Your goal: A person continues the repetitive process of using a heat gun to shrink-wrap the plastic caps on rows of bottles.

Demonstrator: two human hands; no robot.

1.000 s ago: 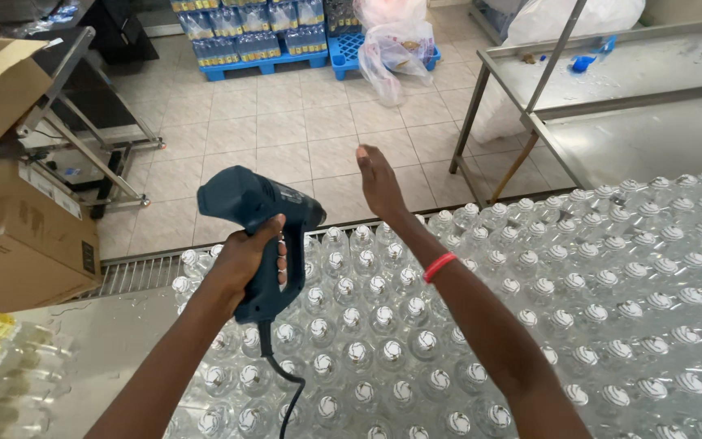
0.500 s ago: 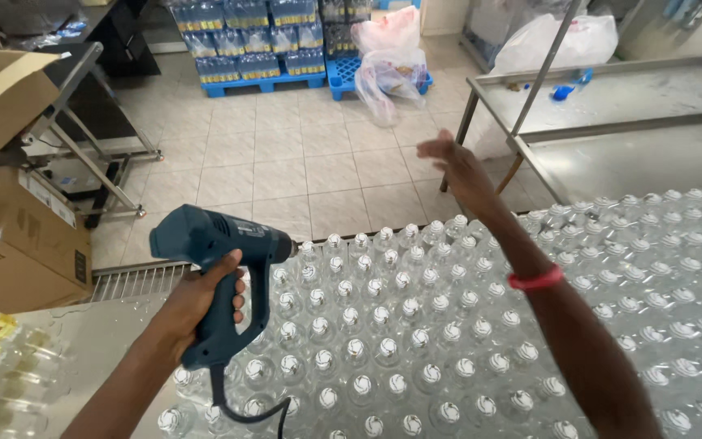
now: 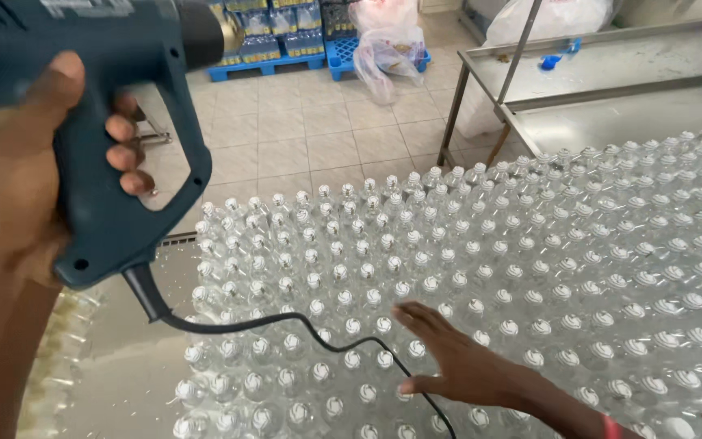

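Gripping the dark blue heat gun (image 3: 99,122) with our left hand (image 3: 18,179), we are clamping its handle, fingers (image 3: 127,154) curled through the grip and thumb lying along the body. We are holding the tool up at the upper left, well above the table, its metal nozzle (image 3: 229,32) pointing right toward the tiled floor (image 3: 318,138). Its black cord (image 3: 286,321) is hanging from the handle base and trailing across the bottle caps toward our right hand (image 3: 457,366).

We are spreading our right hand open and flat, palm down, on the tops of the clear plastic bottles (image 3: 513,268), holding nothing; a pink band (image 3: 611,427) is showing at the wrist. The bottles are standing upright, packed tightly in rows, covering the table (image 3: 123,382) from the middle to the right edge.

Beyond them, a steel table (image 3: 611,65) is standing beside the bottles, with a white plastic bag (image 3: 387,41) and blue pallets (image 3: 343,57) of packed bottles sitting farther off on the floor.
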